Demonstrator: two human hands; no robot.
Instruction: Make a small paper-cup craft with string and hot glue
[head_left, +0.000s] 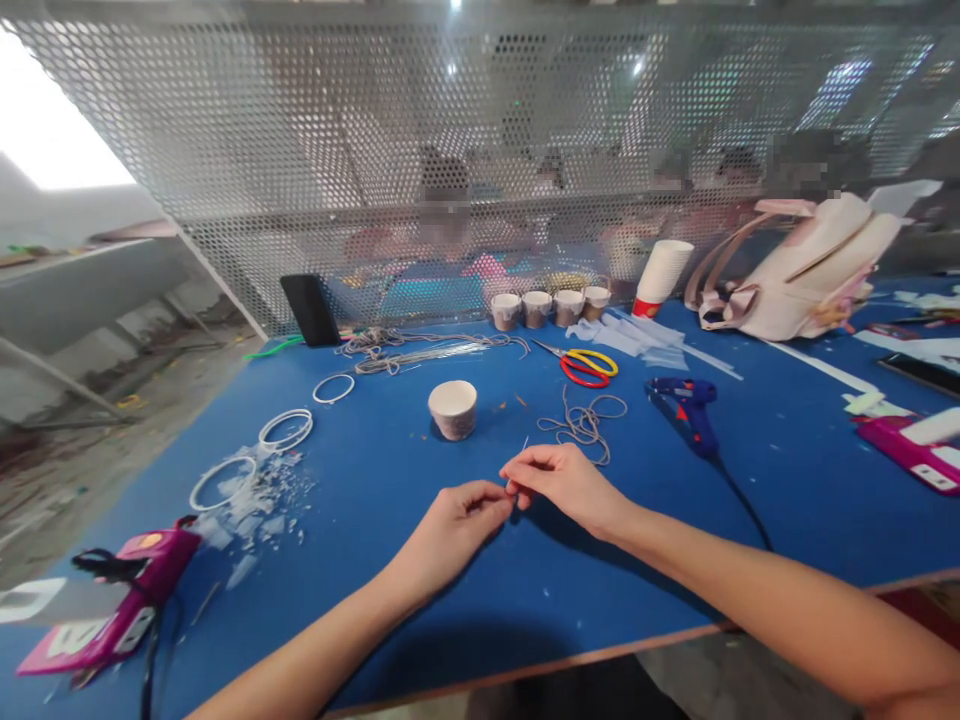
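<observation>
Blue table (360,560) bears a cup (453,408) just beyond both hands, left hand (454,525) and right hand (562,480) meeting fingertip to fingertip, pinching what seems a thin wire (523,447) rising away from them.

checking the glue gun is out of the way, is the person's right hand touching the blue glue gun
Apart. The head view shows the right hand pinching something small against the left hand, with bare blue table between it and the blue glue gun.
</observation>
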